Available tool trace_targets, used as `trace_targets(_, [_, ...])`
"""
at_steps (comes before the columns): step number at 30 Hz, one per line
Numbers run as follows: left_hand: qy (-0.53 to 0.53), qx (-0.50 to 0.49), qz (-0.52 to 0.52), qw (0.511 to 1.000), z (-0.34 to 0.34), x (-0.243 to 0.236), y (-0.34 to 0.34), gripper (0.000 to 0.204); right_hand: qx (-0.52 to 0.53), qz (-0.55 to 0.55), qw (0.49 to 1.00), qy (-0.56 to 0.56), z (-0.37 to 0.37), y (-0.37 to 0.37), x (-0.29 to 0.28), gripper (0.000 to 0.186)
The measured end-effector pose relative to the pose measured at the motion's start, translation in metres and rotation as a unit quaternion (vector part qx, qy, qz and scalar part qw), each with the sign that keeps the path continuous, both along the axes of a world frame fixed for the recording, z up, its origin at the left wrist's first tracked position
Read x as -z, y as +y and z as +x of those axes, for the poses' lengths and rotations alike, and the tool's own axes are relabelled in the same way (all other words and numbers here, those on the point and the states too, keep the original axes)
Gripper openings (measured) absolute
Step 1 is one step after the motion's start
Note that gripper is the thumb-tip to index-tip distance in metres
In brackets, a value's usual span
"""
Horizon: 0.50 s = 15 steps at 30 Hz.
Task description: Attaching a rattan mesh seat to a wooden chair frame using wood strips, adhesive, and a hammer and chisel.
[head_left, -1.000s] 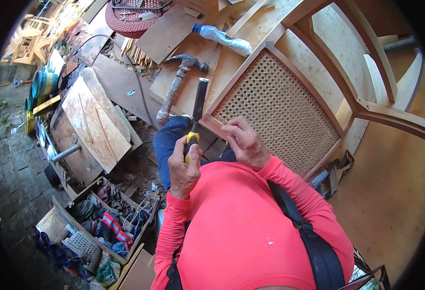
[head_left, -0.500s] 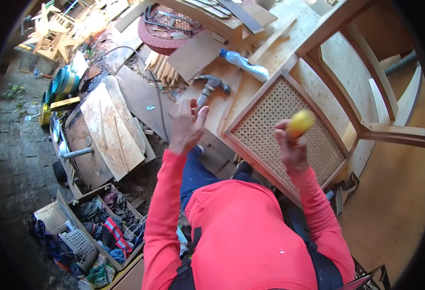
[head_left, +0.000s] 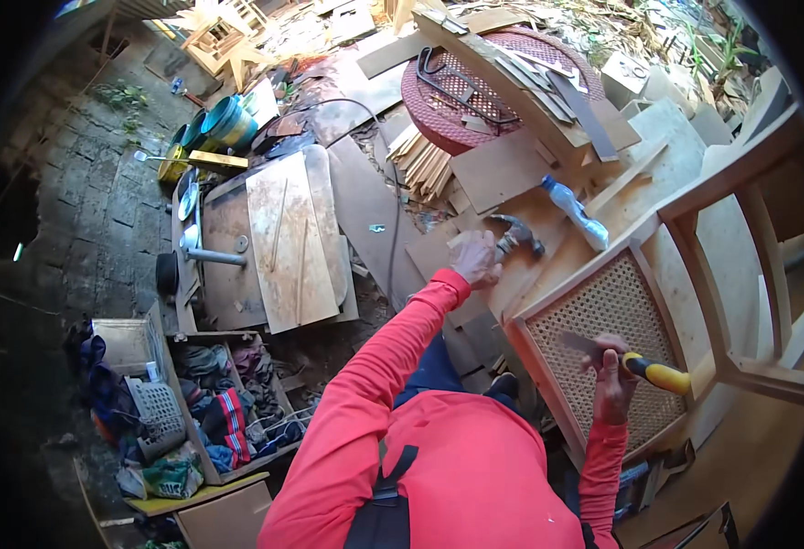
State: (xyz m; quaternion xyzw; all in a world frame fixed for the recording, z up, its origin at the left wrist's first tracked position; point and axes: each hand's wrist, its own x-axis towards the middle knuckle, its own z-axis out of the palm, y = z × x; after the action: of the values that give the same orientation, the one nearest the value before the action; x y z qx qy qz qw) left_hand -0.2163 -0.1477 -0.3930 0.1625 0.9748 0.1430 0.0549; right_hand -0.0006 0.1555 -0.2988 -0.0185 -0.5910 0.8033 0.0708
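Observation:
My left hand (head_left: pixel 478 262) is reaching out to the bench, its fingers closed at the handle of a claw hammer (head_left: pixel 517 236). The hammer's dark metal head shows beyond the fingers, while the hand hides most of the handle. Over the woven cane panel (head_left: pixel 557 319) of a wooden chair, my right hand (head_left: pixel 612 380) grips a chisel (head_left: pixel 655 371) with a yellow-and-black handle. Its flat metal blade points left and the handle end points right. The wooden chair frame (head_left: pixel 708 284) lies on its side on the bench.
A clear plastic bottle (head_left: pixel 578 214) lies beyond the hammer. Farther back are a red woven round seat (head_left: pixel 439 110) and a bundle of thin wood strips (head_left: pixel 420 165). At left stand buckets (head_left: pixel 228 122), a board-topped table (head_left: pixel 283 265) and a wooden box of rags (head_left: pixel 278 448).
The view has swung left. My left hand has moved from above the hammer's handle down onto it. The chisel has turned in my right hand, so its blade now shows.

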Motion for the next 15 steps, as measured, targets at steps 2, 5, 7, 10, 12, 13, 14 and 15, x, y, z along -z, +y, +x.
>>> trace_targets(2, [-0.128,-0.018,0.095,0.987,0.0,-0.026,0.009,0.053,0.05,-0.031,0.998,-0.014,0.002,0.0,0.011,0.019])
trace_targets(5, [-0.301,-0.035,0.231,0.925,-0.005,-0.02,0.003,0.05,0.104,-0.014,0.994,-0.04,0.001,-0.008,0.007,0.021])
trace_targets(7, [-0.373,-0.007,0.271,0.887,-0.002,-0.011,0.008,0.049,0.137,-0.01,0.987,-0.079,0.006,-0.018,0.005,0.024])
trace_targets(10, [-0.315,-0.026,0.358,0.879,-0.007,0.016,-0.009,0.049,0.155,-0.007,0.984,-0.086,-0.015,-0.05,-0.019,0.025])
trace_targets(12, [-0.384,-0.073,0.373,0.842,-0.002,-0.016,-0.007,0.05,0.16,0.006,0.982,-0.105,-0.019,-0.067,-0.022,0.027])
trace_targets(13, [-0.383,-0.081,0.357,0.848,-0.004,-0.031,-0.011,0.046,0.138,0.005,0.985,-0.108,-0.023,-0.075,-0.034,0.025])
trace_targets(14, [-0.379,-0.08,0.35,0.853,-0.007,-0.035,-0.014,0.045,0.118,0.003,0.987,-0.108,-0.018,-0.07,-0.015,0.021])
trace_targets(15, [-0.369,-0.081,0.344,0.86,-0.01,-0.033,-0.014,0.045,0.098,-0.065,0.989,-0.09,-0.02,-0.071,-0.016,0.02])
